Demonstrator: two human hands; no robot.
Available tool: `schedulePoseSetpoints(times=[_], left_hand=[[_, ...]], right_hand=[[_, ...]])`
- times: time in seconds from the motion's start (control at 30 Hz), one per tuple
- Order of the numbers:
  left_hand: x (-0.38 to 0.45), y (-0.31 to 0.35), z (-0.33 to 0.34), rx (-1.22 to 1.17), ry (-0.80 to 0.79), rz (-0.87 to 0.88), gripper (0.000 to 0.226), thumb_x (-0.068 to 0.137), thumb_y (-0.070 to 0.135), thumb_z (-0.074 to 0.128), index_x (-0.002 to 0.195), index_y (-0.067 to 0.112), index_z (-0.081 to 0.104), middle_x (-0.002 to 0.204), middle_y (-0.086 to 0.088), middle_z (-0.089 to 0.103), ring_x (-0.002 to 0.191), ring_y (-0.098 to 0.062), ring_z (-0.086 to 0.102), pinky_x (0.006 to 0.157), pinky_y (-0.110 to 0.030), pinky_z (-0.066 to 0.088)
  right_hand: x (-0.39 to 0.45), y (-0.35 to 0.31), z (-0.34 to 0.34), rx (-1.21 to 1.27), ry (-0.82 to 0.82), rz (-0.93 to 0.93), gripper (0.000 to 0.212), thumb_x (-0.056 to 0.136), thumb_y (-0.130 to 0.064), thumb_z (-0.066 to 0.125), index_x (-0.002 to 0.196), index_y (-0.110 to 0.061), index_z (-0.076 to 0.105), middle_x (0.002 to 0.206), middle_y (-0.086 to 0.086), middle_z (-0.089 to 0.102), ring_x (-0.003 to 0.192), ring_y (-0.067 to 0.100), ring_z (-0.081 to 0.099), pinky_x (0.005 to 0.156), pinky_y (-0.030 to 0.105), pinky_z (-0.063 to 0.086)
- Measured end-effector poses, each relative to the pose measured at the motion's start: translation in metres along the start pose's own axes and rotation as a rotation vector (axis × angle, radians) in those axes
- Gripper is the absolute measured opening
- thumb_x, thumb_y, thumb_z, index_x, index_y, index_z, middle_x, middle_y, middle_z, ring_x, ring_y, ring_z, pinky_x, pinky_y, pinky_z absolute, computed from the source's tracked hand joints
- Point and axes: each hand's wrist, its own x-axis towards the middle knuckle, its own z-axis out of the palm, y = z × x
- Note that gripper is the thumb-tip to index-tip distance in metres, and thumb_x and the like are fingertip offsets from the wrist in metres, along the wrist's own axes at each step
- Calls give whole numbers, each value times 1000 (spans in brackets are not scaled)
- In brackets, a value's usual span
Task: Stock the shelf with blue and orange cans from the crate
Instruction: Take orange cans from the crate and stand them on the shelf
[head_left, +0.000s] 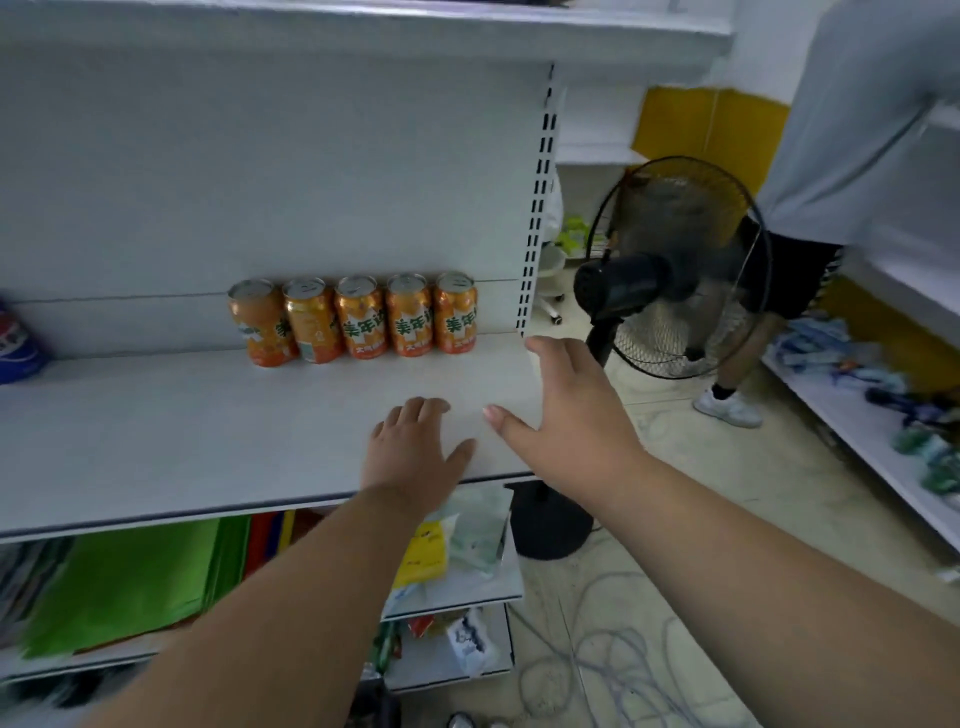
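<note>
Five orange cans (353, 318) stand upright in a single row against the back panel of the shelf (182, 431), at centre frame, each touching or just beside its neighbour; the leftmost sits slightly forward of the rest. One blue can (18, 345) is partly visible at the far left edge of the frame, on the same shelf and well apart from the orange row. Both hands are empty. The left hand (410, 452) lies over the front part of the shelf board at lower centre, fingers relaxed and lightly bent, holding nothing; whether it rests on the board or hangs just above it cannot be told. The right hand (566, 400) is spread with straight fingers at the right end of the shelf, just right of the last orange can and apart from it. The crate is not in view. Judgement: the orange row appears placed and the hands are between loads, so the step in hand is the return to the crate. The next move calls for drawing both hands off the shelf, finding the crate outside the frame, and bringing further cans to the bare board in front of or beside the row. A standing fan (670, 270) and loose floor cables (613, 660) at lower right, and another person (831, 171) at upper right, crowd the aisle.
</note>
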Motion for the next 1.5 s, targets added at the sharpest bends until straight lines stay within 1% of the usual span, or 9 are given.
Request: schedulePoseSetpoints(times=[0.3,0.47,0.57,0.8,0.97,1.07,1.27,1.37,1.5], left_hand=[[-171,-4,-23,32,111,-181,52,85,58,51,125,26,57,119,5,57,111,-20,53,94,-36,43],[-264,-17,-24,56,43,-384,57,89,56,57,135,25,50,130,6,51,122,-18,47,103,-33,38],[-300,-34,-30,15,42,-441,56,90,55,57,137,27,47,128,8,50,119,-14,46,101,-30,39],[-355,-131,-23,-149,-62,-564,57,91,55,58,139,28,45,134,9,50,124,-12,44,106,-30,40],[-398,-213,-17,-222,-139,-638,58,90,52,61,141,28,45,132,10,51,121,-10,47,103,-30,43],[-416,-245,-2,-276,-180,-717,54,90,51,62,137,28,48,125,11,53,113,-8,50,96,-28,46],[-436,-305,123,-449,-230,-970,46,90,49,63,130,31,51,115,15,53,101,-6,55,86,-26,49],[-436,-334,224,-611,-262,-1105,46,92,46,63,132,29,48,119,11,56,89,-2,58,69,-15,47],[-425,-370,365,-802,-271,-1345,58,92,45,64,141,21,44,114,4,56,106,-18,58,84,-30,48]], right_hand=[[-79,-36,15,157,-61,-240,69,87,-53,63,139,-13,43,133,4,46,125,20,43,103,33,38],[-135,-61,44,255,-150,-314,66,85,-53,64,136,-13,46,128,1,48,118,16,44,95,23,32],[-161,-85,58,265,-198,-378,67,84,-55,62,135,-14,47,127,1,49,117,16,46,97,28,39],[-197,-155,118,187,-260,-408,68,84,-57,56,136,-15,46,129,1,48,120,20,47,101,36,42],[-226,-205,193,142,-388,-328,67,87,-52,63,140,-16,43,135,0,44,126,16,41,101,25,31],[-236,-213,234,125,-472,-309,66,87,-52,62,140,-18,43,135,-3,45,126,14,42,105,28,36],[-266,-161,384,115,-667,-242,66,86,-48,66,140,-19,43,134,-4,43,123,12,43,102,27,38],[-292,-109,478,96,-724,-209,66,85,-46,68,139,-20,42,135,-3,43,124,13,44,102,33,42],[-324,-40,579,117,-737,-153,65,84,-38,71,140,-21,41,136,-5,41,124,11,44,101,29,41]])
